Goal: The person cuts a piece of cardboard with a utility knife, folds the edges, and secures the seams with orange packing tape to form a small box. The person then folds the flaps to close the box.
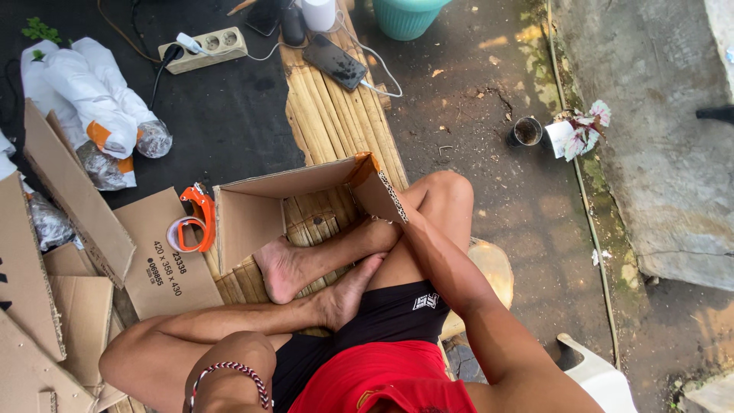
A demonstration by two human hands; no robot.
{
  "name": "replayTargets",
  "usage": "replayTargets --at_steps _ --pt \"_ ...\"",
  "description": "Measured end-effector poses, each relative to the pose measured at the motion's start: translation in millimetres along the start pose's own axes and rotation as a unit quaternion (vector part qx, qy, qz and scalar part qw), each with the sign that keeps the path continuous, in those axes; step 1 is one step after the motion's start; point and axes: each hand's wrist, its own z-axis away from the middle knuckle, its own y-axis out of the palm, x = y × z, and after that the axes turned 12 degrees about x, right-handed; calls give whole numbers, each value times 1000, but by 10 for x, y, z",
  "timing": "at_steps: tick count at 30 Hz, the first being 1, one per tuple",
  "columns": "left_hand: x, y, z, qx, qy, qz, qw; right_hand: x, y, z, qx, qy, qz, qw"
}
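One cardboard box [306, 206] half-formed on bamboo mat [336, 115] before crossed legs: walls up, flaps loose, untaped. Right hand [384, 227] tucked behind near flap, grip unclear. Left hand out of view. Orange tape dispenser [195, 222] idle beside box.

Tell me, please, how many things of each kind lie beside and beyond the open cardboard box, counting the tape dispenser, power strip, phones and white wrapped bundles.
Tape dispenser, orange: 1
Power strip, beige: 1
Phones, dark: 2, one on the bamboo mat, one partly cut off at the top edge
White wrapped bundles: about 3, overlapping
Total: about 7, beside the cardboard box.
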Motion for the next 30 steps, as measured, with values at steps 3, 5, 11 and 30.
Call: replayTargets --at_steps 3,5,11,30 --pt "0 -5 4 -9 6 -5 1000 -26 -5 9 -3 4 0 1000" --pt "-8 -10 -12 -16 13 -9 1000 -52 -9 15 1 6 -1 1000" --pt "-120 -145 -123 -129 70 -51 988 -93 -37 -13 3 8 0 1000" --pt "1383 -547 2195 1 -560 -137 817 -83 13 70 30 44 52 997"
